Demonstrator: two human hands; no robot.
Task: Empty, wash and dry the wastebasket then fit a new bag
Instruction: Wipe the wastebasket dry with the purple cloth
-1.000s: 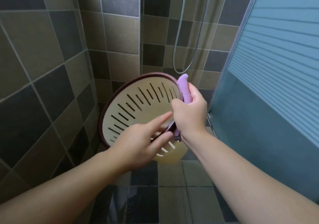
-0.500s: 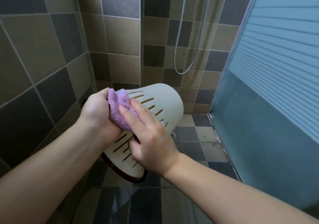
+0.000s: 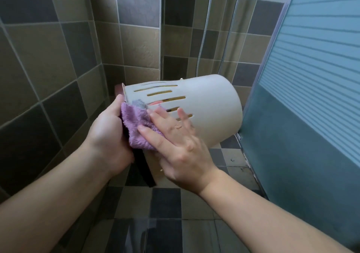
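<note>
While the left hand [image 3: 109,134] grips the wastebasket [image 3: 204,106] rim, the flat right hand [image 3: 181,147] presses the cloth [image 3: 136,124] beside the glass door [image 3: 302,96].

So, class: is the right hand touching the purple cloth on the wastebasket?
Touching. The head view shows the right hand with straight fingers pressing the purple cloth flat against the wastebasket wall, no gap visible.

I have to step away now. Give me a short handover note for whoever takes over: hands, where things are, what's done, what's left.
Left hand grips the wastebasket at its rim, holding it on its side above the tiled floor.
Right hand, fingers straight, presses the purple cloth against the slotted wall.
Done: basket is empty.
In progress: wiping the outside.
Left: finish drying, fit a new bag; none in view.
</note>
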